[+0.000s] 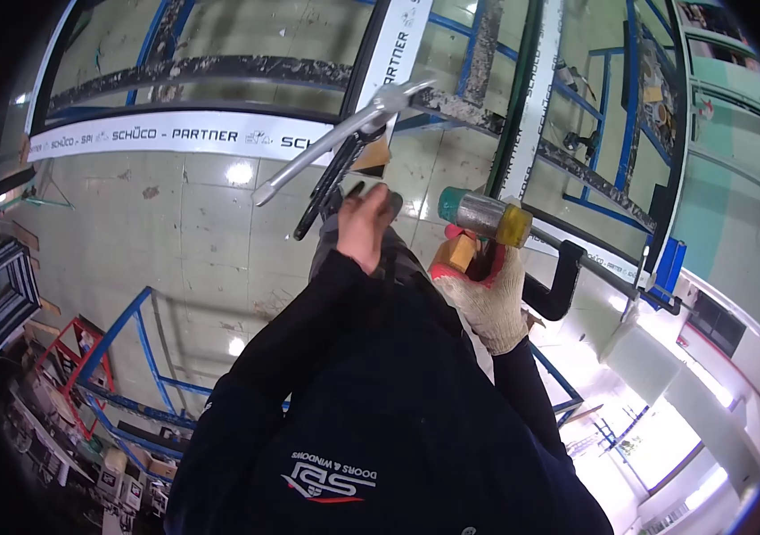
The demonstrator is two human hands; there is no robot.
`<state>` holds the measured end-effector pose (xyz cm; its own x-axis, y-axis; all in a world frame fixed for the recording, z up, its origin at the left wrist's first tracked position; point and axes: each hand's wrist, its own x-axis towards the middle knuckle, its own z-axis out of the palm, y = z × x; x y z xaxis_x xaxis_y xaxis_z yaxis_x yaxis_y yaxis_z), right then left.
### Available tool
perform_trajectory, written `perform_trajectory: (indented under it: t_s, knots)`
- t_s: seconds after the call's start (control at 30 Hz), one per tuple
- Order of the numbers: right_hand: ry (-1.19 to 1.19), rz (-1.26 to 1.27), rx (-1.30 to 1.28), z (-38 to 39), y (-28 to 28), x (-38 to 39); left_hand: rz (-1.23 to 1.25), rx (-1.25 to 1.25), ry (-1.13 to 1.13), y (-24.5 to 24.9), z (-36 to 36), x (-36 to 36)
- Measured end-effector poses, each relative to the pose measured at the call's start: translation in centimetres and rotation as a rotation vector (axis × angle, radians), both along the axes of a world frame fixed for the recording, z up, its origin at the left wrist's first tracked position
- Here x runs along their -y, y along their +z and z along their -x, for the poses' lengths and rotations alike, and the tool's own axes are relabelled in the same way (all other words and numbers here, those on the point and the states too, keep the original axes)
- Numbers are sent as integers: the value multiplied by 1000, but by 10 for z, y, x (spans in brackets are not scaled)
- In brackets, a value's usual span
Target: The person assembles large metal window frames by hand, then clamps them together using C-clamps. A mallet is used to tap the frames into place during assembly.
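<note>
My bare left hand has its fingers curled in front of my body, just below a bar clamp with a silver bar and a black ridged bar. A dark part shows at its fingertips, but I cannot tell what it holds. My right hand, in a pale knitted glove with red on the fingers, is closed on a mallet. The mallet head is metal with one green and one yellow face. A light wooden piece shows in the same grip. The clamp overlaps a white-taped frame with printed lettering.
Another clamp, with a black jaw, sits right of my gloved hand at the frame's edge. Blue metal stands are at lower left and under the frame. A red rack stands at the left, above the tiled floor.
</note>
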<state>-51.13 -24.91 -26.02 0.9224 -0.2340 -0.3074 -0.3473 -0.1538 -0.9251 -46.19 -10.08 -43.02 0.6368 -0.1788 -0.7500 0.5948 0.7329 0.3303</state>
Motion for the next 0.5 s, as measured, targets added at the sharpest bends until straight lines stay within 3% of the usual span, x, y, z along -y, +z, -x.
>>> perform_trajectory:
  t_s: [0.13, 0.27, 0.5]
  knots:
    - [-23, 26, 6, 14, -2, 15, -84, 72, 118, -16, -18, -1]
    - [-67, -66, -16, 16, 6, 20, -114, 67, 98, -13, -23, 3]
    - [76, 38, -33, 18, 8, 33, -216, 82, -7, -24, -27, 6]
